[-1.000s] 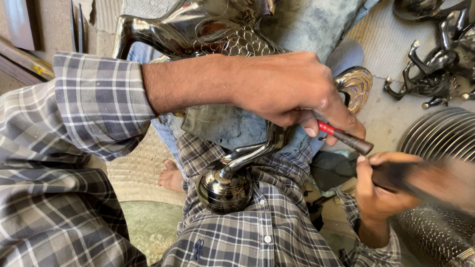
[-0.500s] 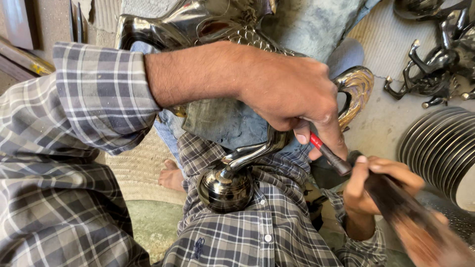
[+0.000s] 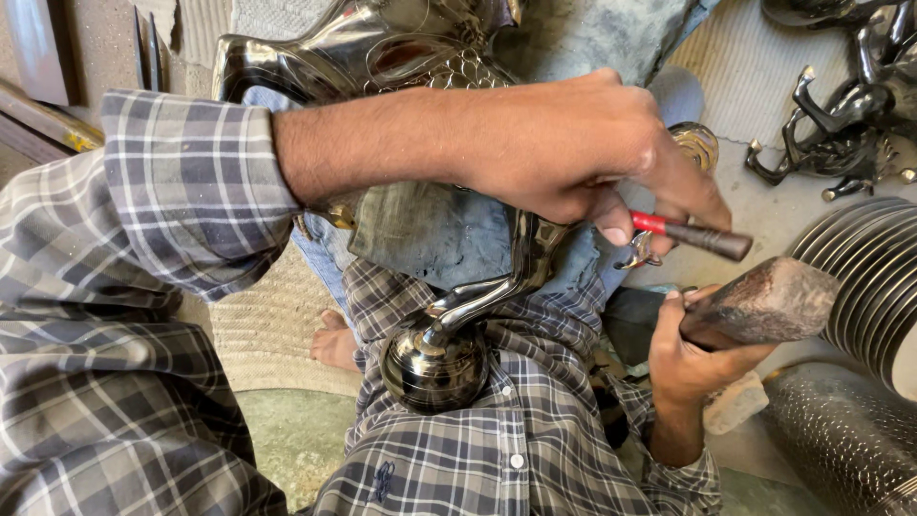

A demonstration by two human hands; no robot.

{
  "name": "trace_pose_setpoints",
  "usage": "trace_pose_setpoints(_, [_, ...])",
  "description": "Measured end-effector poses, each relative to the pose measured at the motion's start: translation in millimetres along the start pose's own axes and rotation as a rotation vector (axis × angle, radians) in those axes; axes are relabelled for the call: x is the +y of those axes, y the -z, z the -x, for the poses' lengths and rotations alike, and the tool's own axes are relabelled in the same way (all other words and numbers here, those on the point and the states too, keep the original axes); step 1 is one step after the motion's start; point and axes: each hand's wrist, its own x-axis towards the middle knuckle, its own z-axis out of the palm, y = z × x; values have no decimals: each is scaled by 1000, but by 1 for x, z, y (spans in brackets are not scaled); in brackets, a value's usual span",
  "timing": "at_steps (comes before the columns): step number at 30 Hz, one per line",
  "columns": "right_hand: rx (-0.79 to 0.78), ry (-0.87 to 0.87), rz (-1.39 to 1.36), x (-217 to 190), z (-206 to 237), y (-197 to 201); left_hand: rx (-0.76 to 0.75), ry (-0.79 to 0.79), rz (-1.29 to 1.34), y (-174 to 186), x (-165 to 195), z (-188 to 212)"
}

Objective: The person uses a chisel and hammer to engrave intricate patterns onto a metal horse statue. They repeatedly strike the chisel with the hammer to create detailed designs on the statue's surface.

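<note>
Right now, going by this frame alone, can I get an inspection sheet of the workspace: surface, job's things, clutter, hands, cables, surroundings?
Surface: woven beige mat on the floor; the work lies across the person's lap.
Job's things: shiny dark metal vessel with a ball-shaped end; thin dark punch with a red band; worn brown mallet.
Clutter: dark curved metal castings; stack of ribbed metal discs; perforated metal cylinder.
Grippers: left hand grips the punch, tip hidden; right hand grips the mallet just below it.
Cables: nothing seen.
Surroundings: bare foot on the mat; flat metal strips at upper left.
</note>
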Motion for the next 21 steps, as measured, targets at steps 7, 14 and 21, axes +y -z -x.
trace_pose_setpoints(7, [53, 127, 91, -7, -16, 10, -168, -37, 221, 11, -6, -5])
trace_pose_setpoints(14, [234, 49, -243, -13, -22, 26, -259, 41, 208, 14, -4, -9])
trace_pose_setpoints(21, [93, 90, 1, -21, -46, 20, -239, -53, 213, 15, -6, -9])
